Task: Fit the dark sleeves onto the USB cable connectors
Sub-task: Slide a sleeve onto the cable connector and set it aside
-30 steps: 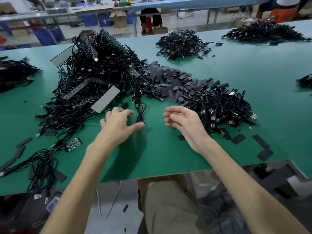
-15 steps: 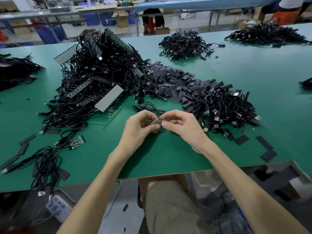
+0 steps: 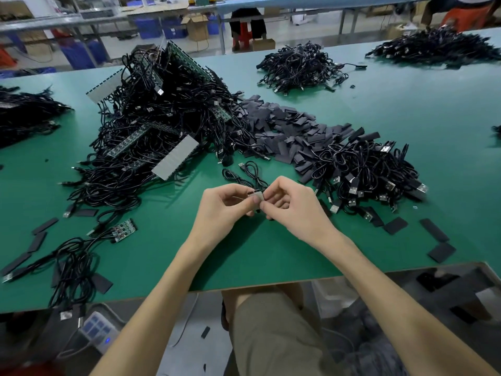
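Two hands, apart a second ago, now meet at frame centre: the left hand [image 3: 225,206] and right hand [image 3: 291,206] both pinch the small grey end piece [image 3: 257,197] of one cable [image 3: 253,172]. The sleeves [image 3: 284,131] lie piled just above and right of centre, and none looks fitted yet.

Just one wide-angle cam on the person's head, looking forward and down, close over the near edge of the flat green worktop [image 3: 420,109].
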